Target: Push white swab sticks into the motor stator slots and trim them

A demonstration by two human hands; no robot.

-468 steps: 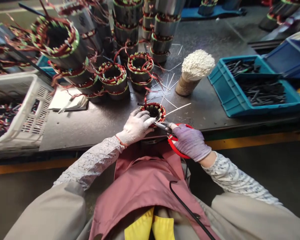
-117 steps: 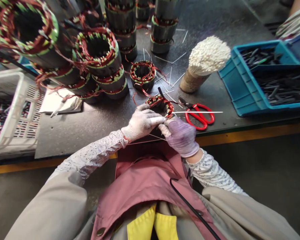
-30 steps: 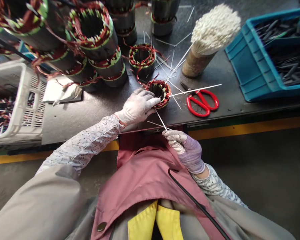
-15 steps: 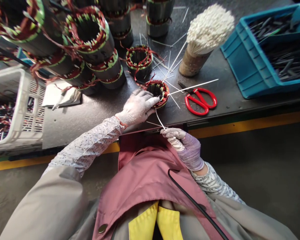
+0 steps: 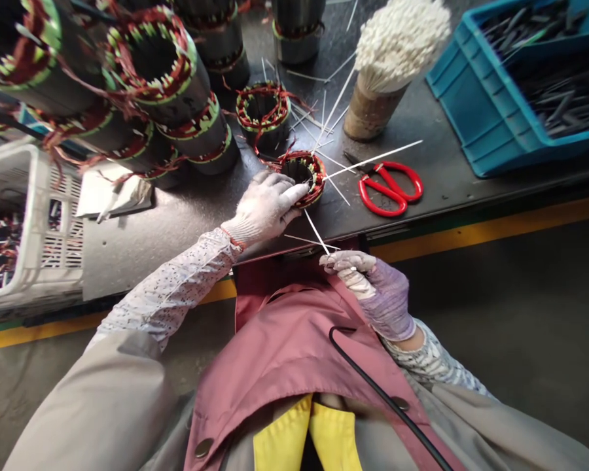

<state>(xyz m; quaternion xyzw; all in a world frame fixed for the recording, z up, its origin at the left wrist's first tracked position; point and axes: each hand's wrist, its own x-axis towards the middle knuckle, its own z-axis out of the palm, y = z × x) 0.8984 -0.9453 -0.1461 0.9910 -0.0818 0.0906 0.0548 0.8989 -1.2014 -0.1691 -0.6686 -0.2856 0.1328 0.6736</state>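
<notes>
A motor stator (image 5: 319,173) with red-brown windings and green insulation stands near the table's front edge. My gloved left hand (image 5: 265,206) grips its near left rim, thumb over the opening. My right hand (image 5: 370,284), in a lilac and white glove, is pinched on a thin white cord (image 5: 315,227) just beyond the table edge. The cord runs straight from the stator's near side to my right fingertips. Another stiff white strand (image 5: 377,158) sticks out from the stator's right side. Scissors (image 5: 390,190) with red handles lie to the right of it.
Several stacked stators (image 5: 196,131) fill the back left, and a single stator (image 5: 265,124) stands behind mine. A bundle of white strands (image 5: 402,46) rises from a brown holder. A blue bin (image 5: 466,118) holds dark pieces. At left is a white crate (image 5: 19,222).
My right hand has moved slightly right, away from the stator. The cord, curved before, is now straight. My left hand keeps its hold, and the view has shifted a little.
</notes>
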